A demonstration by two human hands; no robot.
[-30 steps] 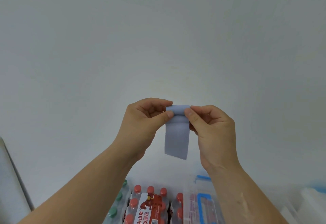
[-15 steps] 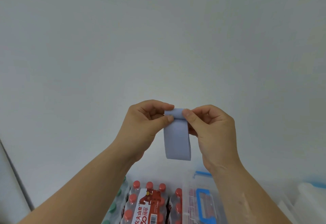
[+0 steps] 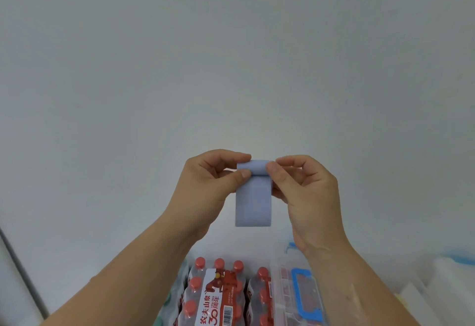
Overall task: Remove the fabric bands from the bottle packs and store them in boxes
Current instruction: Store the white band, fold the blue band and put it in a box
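A pale blue-grey fabric band [image 3: 253, 202] hangs in front of a plain wall, its top end rolled over. My left hand [image 3: 210, 181] pinches the roll's left side between thumb and fingers. The right side of the roll sits pinched in my right hand [image 3: 303, 187]. Below the hands stands a shrink-wrapped bottle pack [image 3: 216, 295] with red caps and a red-and-white label. To its right is a clear plastic box [image 3: 295, 297] with a blue handle on its lid.
A second pack with green caps [image 3: 167, 302] shows at the lower left, mostly behind my left forearm. White and clear containers [image 3: 447, 282] with a blue edge sit at the lower right. A grey vertical edge [image 3: 20, 271] runs along the far left.
The band's loose tail has shortened slightly as the top end rolled over more between my fingers. The view has dropped a little, showing more of the bottle pack and box.
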